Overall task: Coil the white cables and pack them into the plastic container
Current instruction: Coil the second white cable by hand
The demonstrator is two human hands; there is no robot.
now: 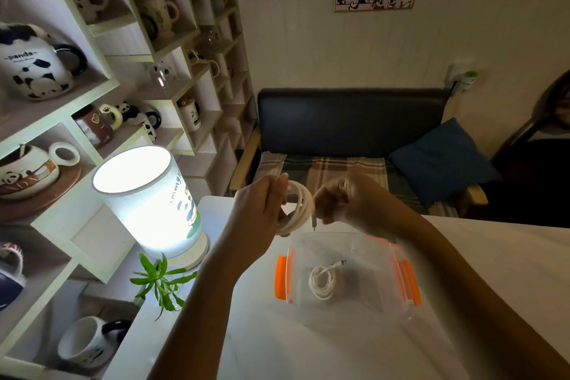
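Observation:
A clear plastic container (364, 244) with orange side clips stands open on the white table. One coiled white cable (322, 282) lies inside it, its plug pointing up and right. Above the container's far edge I hold a second white cable (300, 205) wound into several loops. My left hand (262, 203) grips the left side of that coil. My right hand (345, 200) pinches the cable's loose end, whose small metal plug hangs down beside the coil. Part of the coil is hidden behind my left fingers.
A lit cylindrical lamp (148, 200) and a small green plant (160, 282) stand at the table's left edge. Shelves of panda mugs (37, 65) fill the left wall. A dark sofa (348, 120) with a blue cushion (441, 160) sits beyond the table.

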